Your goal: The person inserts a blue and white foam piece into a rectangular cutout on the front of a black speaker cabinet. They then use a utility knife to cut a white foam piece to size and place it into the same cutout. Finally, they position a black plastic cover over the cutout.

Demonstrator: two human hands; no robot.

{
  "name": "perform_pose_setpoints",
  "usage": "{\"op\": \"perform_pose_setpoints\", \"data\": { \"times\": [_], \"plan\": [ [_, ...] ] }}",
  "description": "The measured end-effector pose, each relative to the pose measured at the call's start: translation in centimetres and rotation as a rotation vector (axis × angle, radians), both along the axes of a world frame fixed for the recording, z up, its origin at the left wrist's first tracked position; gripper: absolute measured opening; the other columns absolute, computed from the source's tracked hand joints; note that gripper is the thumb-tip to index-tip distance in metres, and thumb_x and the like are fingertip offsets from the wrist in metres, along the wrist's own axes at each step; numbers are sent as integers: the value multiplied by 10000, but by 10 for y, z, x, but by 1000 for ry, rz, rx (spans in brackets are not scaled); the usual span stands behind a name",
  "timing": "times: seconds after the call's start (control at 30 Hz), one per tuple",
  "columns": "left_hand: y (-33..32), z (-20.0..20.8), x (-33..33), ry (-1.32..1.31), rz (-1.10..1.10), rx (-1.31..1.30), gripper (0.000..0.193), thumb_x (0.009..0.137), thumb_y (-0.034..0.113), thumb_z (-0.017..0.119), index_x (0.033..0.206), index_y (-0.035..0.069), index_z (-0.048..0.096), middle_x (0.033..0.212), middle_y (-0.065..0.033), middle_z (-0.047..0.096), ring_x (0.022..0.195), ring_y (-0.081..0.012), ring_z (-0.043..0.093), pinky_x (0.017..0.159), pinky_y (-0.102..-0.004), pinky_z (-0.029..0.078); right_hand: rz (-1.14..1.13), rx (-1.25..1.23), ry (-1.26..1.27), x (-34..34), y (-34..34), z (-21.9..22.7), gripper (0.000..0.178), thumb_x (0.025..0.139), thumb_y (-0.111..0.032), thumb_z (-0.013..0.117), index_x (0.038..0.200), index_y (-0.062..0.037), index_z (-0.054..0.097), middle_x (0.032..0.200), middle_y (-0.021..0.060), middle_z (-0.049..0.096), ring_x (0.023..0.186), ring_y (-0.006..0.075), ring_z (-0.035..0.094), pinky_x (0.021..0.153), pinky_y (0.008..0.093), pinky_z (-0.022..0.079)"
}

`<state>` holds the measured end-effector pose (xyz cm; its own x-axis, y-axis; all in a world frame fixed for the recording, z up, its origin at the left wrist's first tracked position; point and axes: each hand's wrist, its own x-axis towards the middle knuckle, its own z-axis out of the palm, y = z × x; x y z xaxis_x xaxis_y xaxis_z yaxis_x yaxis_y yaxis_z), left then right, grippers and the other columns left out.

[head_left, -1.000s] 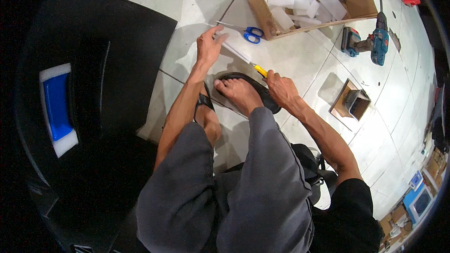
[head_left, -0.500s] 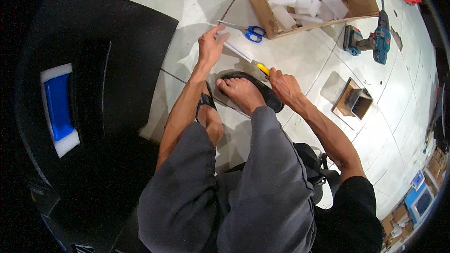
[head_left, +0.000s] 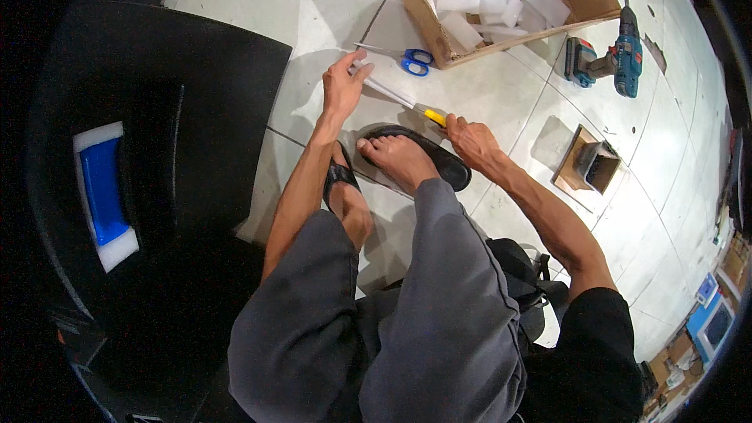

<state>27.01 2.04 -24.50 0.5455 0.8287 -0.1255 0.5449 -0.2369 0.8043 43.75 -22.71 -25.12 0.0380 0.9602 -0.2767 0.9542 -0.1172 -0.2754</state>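
Observation:
My left hand (head_left: 341, 88) pinches the far end of a thin white foam strip (head_left: 385, 90). In my right hand (head_left: 468, 141) is a yellow-handled utility knife (head_left: 434, 117), its tip against the near end of the strip. The strip runs slanting between my two hands, above the tiles and just past my right foot. Blue-handled scissors (head_left: 417, 62) lie on the floor beyond the strip, blades toward my left hand. Whether the blade is in the foam or only beside it, I cannot tell.
A cardboard box (head_left: 427, 25) of white foam pieces stands ahead. To the right are a cordless drill (head_left: 627, 53) and a square metal tube on a wooden base (head_left: 583, 164). A large black panel (head_left: 219, 55) with a blue piece on white foam (head_left: 106, 192) fills the left.
The whole view has shifted slightly. Both hands keep their holds on the strip and the knife, with hardly any movement between them.

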Motion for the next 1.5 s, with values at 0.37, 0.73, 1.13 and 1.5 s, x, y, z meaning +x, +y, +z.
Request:
{"op": "perform_pose_setpoints", "data": {
  "times": [0.37, 0.73, 1.13, 1.5],
  "plan": [
    [-3, 13, -1, 62, -145, 245, 427, 839, 249, 727, 1212, 54, 653, 1164, -147, 677, 1086, -299, 605, 979, -417, 446, 26, 46, -39, 11, -15, -6, 155, 931, -108, 518, 1006, 21, 477, 786, 164, 607, 585, 273, 653, 458, 359, 520],
    [-4, 69, 12, 396, -899, 48, 474, 812, 342, 732, 1194, 69, 660, 1231, -139, 650, 1198, -301, 570, 1022, -417, 443, 30, 39, -93, 14, -12, 22, 188, 926, -121, 533, 1043, 16, 482, 801, 143, 600, 664, 274, 667, 490, 359, 533],
    [-11, 85, 0, 440, -751, -57, 719, 683, 416, 823, 1240, 18, 603, 1254, -224, 604, 1164, -382, 569, 984, -412, 458, 137, 218, -172, 29, -4, 51, 374, 931, -181, 544, 1252, 3, 490, 825, 104, 587, 687, 250, 622, 549, 361, 526],
    [7, 105, -39, 163, -620, -282, 694, 678, 321, 826, 1248, -20, 622, 1202, -205, 662, 1074, -266, 652, 964, -351, 478, -65, 56, -206, 53, -31, 76, 274, 973, -222, 519, 1163, -27, 491, 773, 104, 566, 620, 257, 617, 491, 378, 501]
  ]
}}
